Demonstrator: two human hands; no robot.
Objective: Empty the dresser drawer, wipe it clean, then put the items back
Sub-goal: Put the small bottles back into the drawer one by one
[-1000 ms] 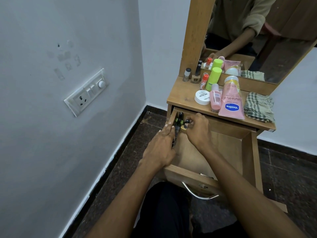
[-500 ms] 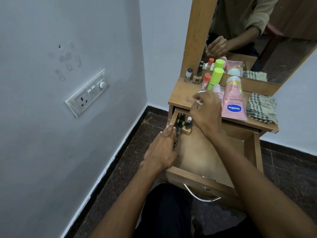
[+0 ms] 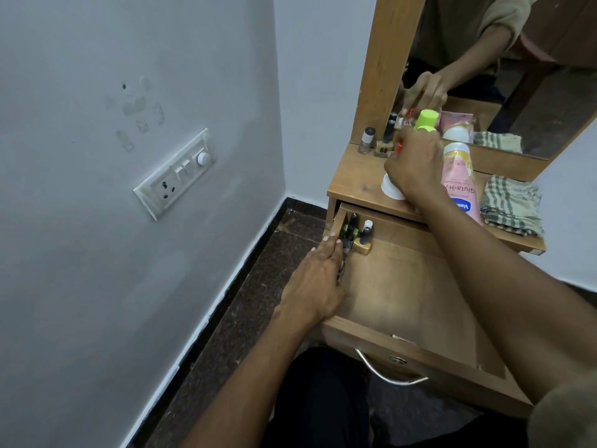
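The wooden drawer stands pulled out, its floor mostly bare. In its back left corner are green-and-black tubes and a gold nail polish bottle. My left hand lies along the drawer's left side, its straight fingers touching the dark items there. My right hand is up on the dresser top, fingers closing round an orange-capped bottle, which it mostly hides. A green cap shows just above that hand.
On the dresser top are a pink Vaseline tube, a white jar, a folded checked cloth and two nail polish bottles. A mirror rises behind. The wall with a switch panel is close on the left.
My right hand left the drawer's back corner, where the gold bottle now stands, and rose to the bottles on the dresser top. My left hand stayed put.
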